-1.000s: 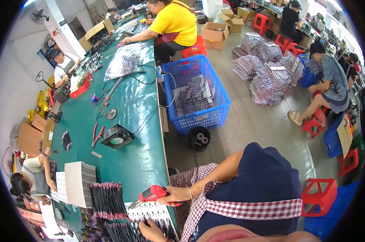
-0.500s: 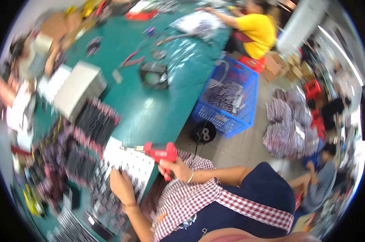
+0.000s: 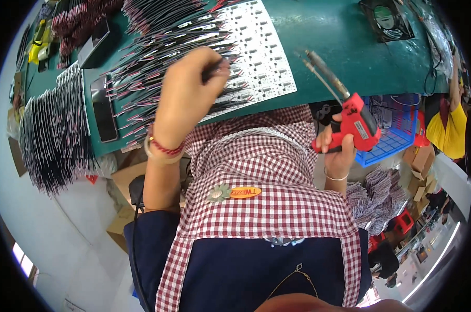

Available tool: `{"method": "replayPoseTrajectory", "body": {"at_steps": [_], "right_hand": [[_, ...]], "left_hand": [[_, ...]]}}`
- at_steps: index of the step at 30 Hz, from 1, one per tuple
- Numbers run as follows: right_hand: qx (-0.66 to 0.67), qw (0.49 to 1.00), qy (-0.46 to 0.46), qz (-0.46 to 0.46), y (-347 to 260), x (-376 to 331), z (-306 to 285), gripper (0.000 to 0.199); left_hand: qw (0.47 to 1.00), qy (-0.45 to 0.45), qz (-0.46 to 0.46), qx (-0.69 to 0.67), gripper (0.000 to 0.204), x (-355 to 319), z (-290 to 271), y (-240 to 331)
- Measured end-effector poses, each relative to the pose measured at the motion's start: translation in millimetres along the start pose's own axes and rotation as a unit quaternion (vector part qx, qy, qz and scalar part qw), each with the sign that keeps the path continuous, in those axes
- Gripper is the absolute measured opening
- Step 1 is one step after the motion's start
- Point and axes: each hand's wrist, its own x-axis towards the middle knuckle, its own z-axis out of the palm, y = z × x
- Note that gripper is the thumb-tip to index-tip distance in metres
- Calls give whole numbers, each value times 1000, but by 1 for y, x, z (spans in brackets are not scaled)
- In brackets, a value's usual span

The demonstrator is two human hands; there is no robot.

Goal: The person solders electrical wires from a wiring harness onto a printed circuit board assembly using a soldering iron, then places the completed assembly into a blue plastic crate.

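My right hand (image 3: 340, 148) is wrapped around the handle of a red soldering gun (image 3: 361, 125). The gun's metal tip points up and left, off to the right of a white panel of small circuit boards (image 3: 261, 49). Over the panel's left part hovers my left hand (image 3: 194, 78), its fingers curled together; what they hold, if anything, is hidden. Beneath that hand, black wires with reddish ends (image 3: 147, 78) lie in rows, their inner ends reaching onto the panel.
More bundled wires (image 3: 53, 135) hang over the table's left edge, beside a dark phone (image 3: 105, 109). A square fan (image 3: 386, 21) stands on the green table (image 3: 319, 31) at far right. A blue crate (image 3: 386, 148) is beyond my right hand, near a person in yellow (image 3: 450, 132).
The view has swung round, so the table now lies across the top. My left hand has lifted from the wires with its fingers curled; the soldering gun stays in my right hand, tip now upward.
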Motion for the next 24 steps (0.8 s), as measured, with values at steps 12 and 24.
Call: {"method": "replayPoseTrajectory", "body": {"at_steps": [12,24], "right_hand": [[-85,990,-31,105,17,-21,16,41],[-102,990,-55,80,18,-16,19,49]], "left_hand": [[983,33,12,179,17,8,33,-11],[986,-3,10,168,16,13,29,-6]]}}
